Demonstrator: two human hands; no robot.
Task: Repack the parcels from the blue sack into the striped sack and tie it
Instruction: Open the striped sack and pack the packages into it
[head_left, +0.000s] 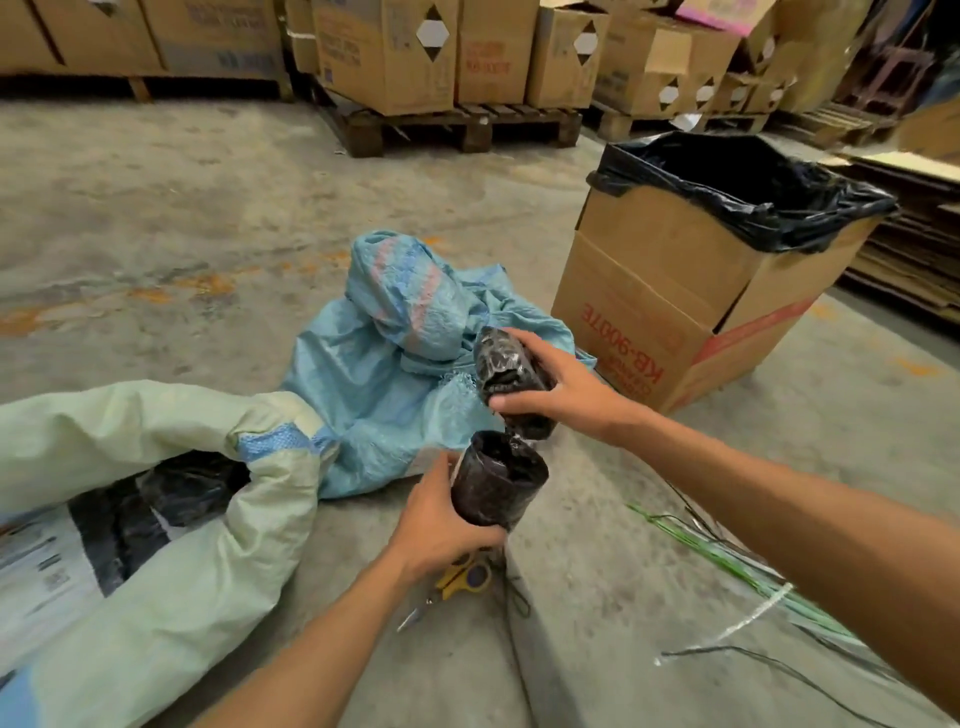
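Note:
The blue sack (384, 374) lies crumpled on the concrete floor at the centre. To its left lies the pale green striped sack (171, 561), its mouth open toward me, with black and white parcels (156, 499) showing inside. My left hand (441, 525) grips a black plastic-wrapped parcel (498, 480) upright above the floor. My right hand (556, 384) holds a second black parcel (506, 369) just above the first, in front of the blue sack.
A cardboard box lined with a black bag (691, 291) stands at the right. Yellow-handled scissors (457, 582) lie on the floor under my left hand. Green and white straps (748, 587) trail at the right. Pallets stacked with cartons (447, 67) line the back.

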